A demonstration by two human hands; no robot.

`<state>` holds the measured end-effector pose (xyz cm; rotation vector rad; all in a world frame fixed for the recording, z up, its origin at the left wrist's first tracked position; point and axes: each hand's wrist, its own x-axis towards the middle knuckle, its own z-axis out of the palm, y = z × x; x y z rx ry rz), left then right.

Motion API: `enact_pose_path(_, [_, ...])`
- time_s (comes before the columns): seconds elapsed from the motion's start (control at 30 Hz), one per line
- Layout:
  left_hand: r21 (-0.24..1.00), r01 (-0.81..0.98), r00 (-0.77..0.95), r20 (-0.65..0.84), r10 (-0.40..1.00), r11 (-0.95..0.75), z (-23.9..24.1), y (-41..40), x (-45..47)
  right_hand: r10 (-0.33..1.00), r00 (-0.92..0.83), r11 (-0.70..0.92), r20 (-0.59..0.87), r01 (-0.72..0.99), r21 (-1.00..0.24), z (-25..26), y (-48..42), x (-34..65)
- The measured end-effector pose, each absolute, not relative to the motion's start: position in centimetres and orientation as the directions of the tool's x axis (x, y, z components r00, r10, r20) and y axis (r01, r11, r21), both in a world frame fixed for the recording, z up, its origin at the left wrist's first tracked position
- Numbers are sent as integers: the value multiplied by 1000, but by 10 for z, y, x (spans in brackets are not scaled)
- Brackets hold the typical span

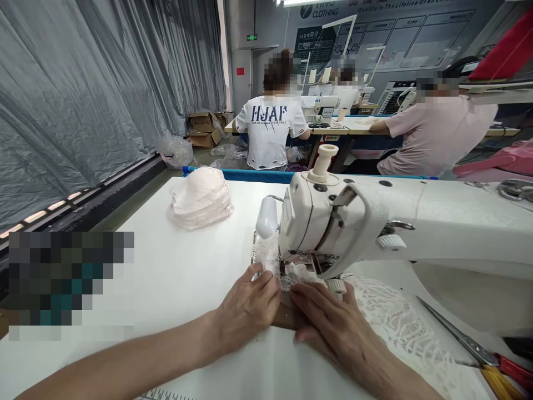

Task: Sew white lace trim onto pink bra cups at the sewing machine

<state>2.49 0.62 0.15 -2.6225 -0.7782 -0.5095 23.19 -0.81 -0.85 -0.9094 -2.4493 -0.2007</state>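
A white sewing machine stands over the white tabletop. White lace fabric lies under its presser foot and spreads to the right below the arm. My left hand is closed, its fingertips pinching the lace edge just left of the needle area. Flat on the lace in front of the presser foot rests my right hand, fingers stretched out and thumb toward the left hand. Between the hands shows a small brown surface. The needle tip is hard to make out.
Pale pink stacked fabric pieces sit at the table's back left. Scissors with red handles lie at right, beside a yellow-handled tool. A ruler scale marks the front edge. Several people work at machines beyond.
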Motion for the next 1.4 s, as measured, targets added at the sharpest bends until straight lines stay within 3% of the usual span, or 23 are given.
enact_pose_path(0.3, [-218, 616, 740, 489, 461, -757, -3, 6, 27, 569, -641, 773, 516, 630, -70, -8, -7, 233])
enact_pose_path(0.77, [-200, 651, 731, 424, 534, -732, -1, 14, 24, 577, -583, 737, 572, 674, -57, -9, -3, 236])
enact_pose_path(0.9, [-208, 649, 733, 426, 530, -731, -3, 23, 20, 626, -574, 697, 527, 715, -49, -5, -2, 242])
enact_pose_path(1.07, [-225, 672, 722, 412, 556, -706, -6, 40, 17, 647, -562, 599, 516, 793, 113, -12, 6, 262])
enact_pose_path(1.23, [-331, 682, 727, 402, 556, -652, 3, 22, 12, 634, -532, 496, 561, 837, 233, -13, 12, 272])
enact_pose_path(1.4, [-266, 654, 737, 436, 516, -708, 16, -44, -1, 587, -625, 681, 515, 725, 105, -2, -7, 244])
